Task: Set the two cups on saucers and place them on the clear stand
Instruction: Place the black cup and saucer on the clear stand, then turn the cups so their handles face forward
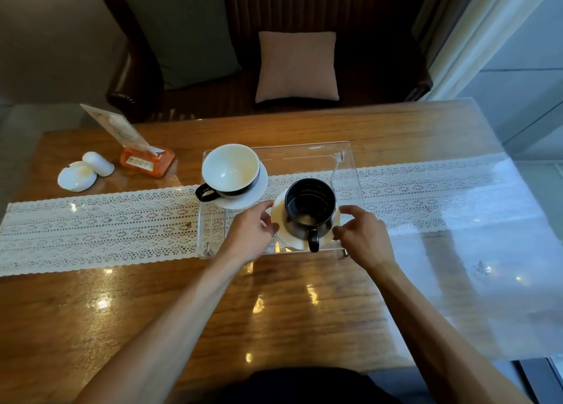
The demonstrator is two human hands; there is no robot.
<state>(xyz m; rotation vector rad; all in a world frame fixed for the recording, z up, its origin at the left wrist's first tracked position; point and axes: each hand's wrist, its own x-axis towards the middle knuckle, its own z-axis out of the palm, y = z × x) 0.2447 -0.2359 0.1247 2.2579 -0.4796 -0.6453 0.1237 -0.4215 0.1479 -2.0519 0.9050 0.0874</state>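
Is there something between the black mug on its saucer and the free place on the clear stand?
Nothing visible blocks it. Both hands, left hand and right hand, hold the saucer under the black mug over the near part of the clear stand. The white cup sits at the far left corner.

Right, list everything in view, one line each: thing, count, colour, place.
wide cup: 1, white inside, black outside, on a saucer at the stand's far left corner
black mug: 1, black, on the near saucer, handle toward the person
saucers: 2, white, both over the stand
clear stand: 1, transparent, table centre, over the runner
lace runner: 1, white, across the table
table: 1, glossy wood
card holder: 1, orange, holding a card, far left
white ceramic pieces: 2, far left
cushions: 2, one beige, one green, on the dark bench
left hand: 1, on near saucer's left edge
right hand: 1, at its right edge
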